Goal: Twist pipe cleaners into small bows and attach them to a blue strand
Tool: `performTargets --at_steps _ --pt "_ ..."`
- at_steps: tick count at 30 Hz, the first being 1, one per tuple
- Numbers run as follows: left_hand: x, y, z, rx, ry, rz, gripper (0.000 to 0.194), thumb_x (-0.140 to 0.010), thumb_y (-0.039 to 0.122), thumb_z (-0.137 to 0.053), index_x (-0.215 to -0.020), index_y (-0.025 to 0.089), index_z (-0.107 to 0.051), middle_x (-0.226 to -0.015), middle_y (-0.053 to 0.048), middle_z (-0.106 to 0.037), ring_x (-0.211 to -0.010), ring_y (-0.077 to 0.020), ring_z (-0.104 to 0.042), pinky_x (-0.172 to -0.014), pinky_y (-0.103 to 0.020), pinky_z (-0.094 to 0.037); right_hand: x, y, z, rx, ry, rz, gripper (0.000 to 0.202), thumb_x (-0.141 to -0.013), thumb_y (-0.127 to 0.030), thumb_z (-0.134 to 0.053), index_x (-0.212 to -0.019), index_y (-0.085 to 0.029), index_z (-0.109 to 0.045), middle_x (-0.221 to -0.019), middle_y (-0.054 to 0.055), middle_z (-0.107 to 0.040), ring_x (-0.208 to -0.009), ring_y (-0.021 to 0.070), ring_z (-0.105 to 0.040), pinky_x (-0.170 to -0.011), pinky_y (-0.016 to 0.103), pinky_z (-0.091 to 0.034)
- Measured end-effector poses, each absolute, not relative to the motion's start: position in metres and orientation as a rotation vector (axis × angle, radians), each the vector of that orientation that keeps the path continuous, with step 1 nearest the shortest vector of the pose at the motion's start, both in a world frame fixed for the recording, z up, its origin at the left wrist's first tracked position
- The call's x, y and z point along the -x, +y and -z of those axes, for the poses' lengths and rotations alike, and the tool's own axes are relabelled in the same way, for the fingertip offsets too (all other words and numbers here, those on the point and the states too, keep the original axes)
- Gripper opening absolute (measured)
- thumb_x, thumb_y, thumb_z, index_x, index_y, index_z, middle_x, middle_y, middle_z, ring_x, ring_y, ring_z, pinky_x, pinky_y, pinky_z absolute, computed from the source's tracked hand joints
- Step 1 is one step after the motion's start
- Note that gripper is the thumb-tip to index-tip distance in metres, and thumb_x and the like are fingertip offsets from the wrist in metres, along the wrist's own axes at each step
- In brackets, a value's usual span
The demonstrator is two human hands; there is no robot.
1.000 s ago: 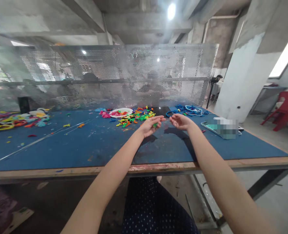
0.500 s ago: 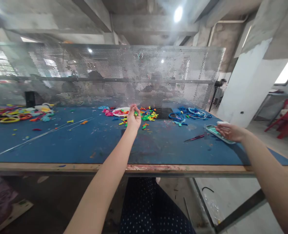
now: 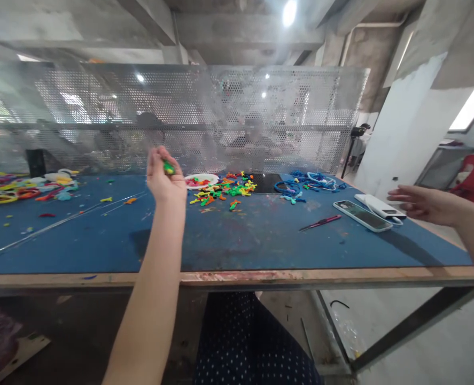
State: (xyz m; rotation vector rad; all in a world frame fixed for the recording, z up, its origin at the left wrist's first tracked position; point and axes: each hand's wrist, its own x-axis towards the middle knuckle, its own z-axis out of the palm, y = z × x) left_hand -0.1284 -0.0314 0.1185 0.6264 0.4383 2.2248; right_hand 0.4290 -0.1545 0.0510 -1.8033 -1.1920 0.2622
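Note:
My left hand [image 3: 165, 174] is raised above the blue table mat [image 3: 237, 235], its fingers curled round a small green and yellow piece [image 3: 168, 168]. To its right lie a white plate [image 3: 210, 178] with red and pink bits and a loose pile of colourful small pieces [image 3: 240, 187]. My right hand [image 3: 427, 203] hovers at the far right with its fingers apart and nothing in them. Just left of it are a white power bank [image 3: 377, 205] with a cable and a phone [image 3: 363, 215] lying flat.
Red-handled tweezers [image 3: 320, 222] lie left of the phone. Blue cords [image 3: 320, 181] sit at the back right, coloured loops [image 3: 28, 190] at the left. A perforated metal panel [image 3: 204, 115] stands along the back edge. A person's dark shape shows through it.
My left hand has moved left and up with the green and yellow piece. My right hand has moved right, away from the phone, which now shows a dark screen.

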Motion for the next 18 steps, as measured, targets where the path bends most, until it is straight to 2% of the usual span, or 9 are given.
performTargets --at_steps 4,7,9,12,14,17,18 --pt "0.177 -0.038 -0.112 -0.737 0.618 -2.377 0.024 -0.094 0.007 -0.044 -0.088 0.025 -0.060 -0.095 0.012 -0.069 -0.117 -0.0032 -0.053 -0.076 -0.012 -0.049 -0.447 -0.183 -0.049 1.590 -1.195 -0.938 0.063 -0.095 -0.033 -0.018 -0.081 -0.024 -0.079 -0.095 0.025 -0.071 -0.057 0.0153 -0.063 -0.058 0.041 -0.043" --pt "0.209 -0.056 -0.109 -0.700 0.606 -2.502 0.034 -0.098 0.005 -0.030 -0.088 0.024 -0.056 -0.089 0.015 -0.069 -0.119 0.0022 -0.049 -0.072 -0.008 -0.045 -0.461 -0.191 -0.044 1.460 -1.198 -0.986 0.078 -0.093 -0.039 -0.003 -0.081 -0.022 -0.079 -0.084 0.028 -0.069 -0.052 0.0143 -0.059 -0.055 0.044 -0.039" --pt "0.223 -0.071 -0.109 -0.726 0.590 -2.564 0.044 -0.097 -0.001 -0.024 -0.083 0.024 -0.057 -0.080 0.017 -0.070 -0.112 0.0053 -0.053 -0.071 -0.004 -0.042 -0.465 -0.185 -0.042 1.546 -1.202 -0.802 0.070 -0.094 -0.034 -0.010 -0.081 -0.020 -0.078 -0.083 0.027 -0.069 -0.056 0.0148 -0.061 -0.057 0.044 -0.040" --pt "0.219 -0.088 -0.107 -0.878 0.589 -2.543 0.049 -0.095 -0.003 -0.025 -0.077 0.024 -0.062 -0.075 0.016 -0.072 -0.096 0.0055 -0.061 -0.071 -0.006 -0.040 -0.459 -0.166 -0.037 1.676 -1.204 -0.472 0.055 -0.093 -0.024 -0.023 -0.064 -0.016 -0.069 -0.085 0.027 -0.068 -0.062 0.0157 -0.064 -0.062 0.041 -0.044" --pt "0.194 -0.094 -0.098 -1.003 0.609 -2.438 0.040 -0.093 0.000 -0.038 -0.075 0.024 -0.065 -0.072 0.014 -0.072 -0.079 0.0045 -0.063 -0.070 -0.009 -0.042 -0.445 -0.152 -0.030 1.722 -1.260 -0.301 0.042 -0.092 -0.025 -0.036 -0.060 -0.016 -0.063 -0.085 0.026 -0.067 -0.063 0.0182 -0.064 -0.063 0.040 -0.045" --pt "0.131 -0.103 -0.070 -1.168 0.678 -2.221 0.020 -0.080 0.006 -0.062 -0.076 0.023 -0.071 -0.075 0.009 -0.074 -0.061 -0.0018 -0.063 -0.060 -0.014 -0.047 -0.411 -0.135 -0.010 1.774 -1.490 -0.096 0.005 -0.079 -0.019 -0.062 -0.076 -0.017 -0.066 -0.089 0.021 -0.069 -0.072 0.0245 -0.064 -0.068 0.040 -0.046" --pt "0.108 -0.108 -0.059 -1.244 0.720 -2.106 0.015 -0.076 0.008 -0.066 -0.078 0.021 -0.073 -0.077 0.004 -0.075 -0.060 -0.0051 -0.064 -0.058 -0.016 -0.049 -0.397 -0.130 -0.003 1.763 -1.612 -0.064 0.010 -0.075 -0.016 -0.066 -0.084 -0.018 -0.067 -0.095 0.018 -0.069 -0.079 0.0258 -0.065 -0.073 0.039 -0.046"
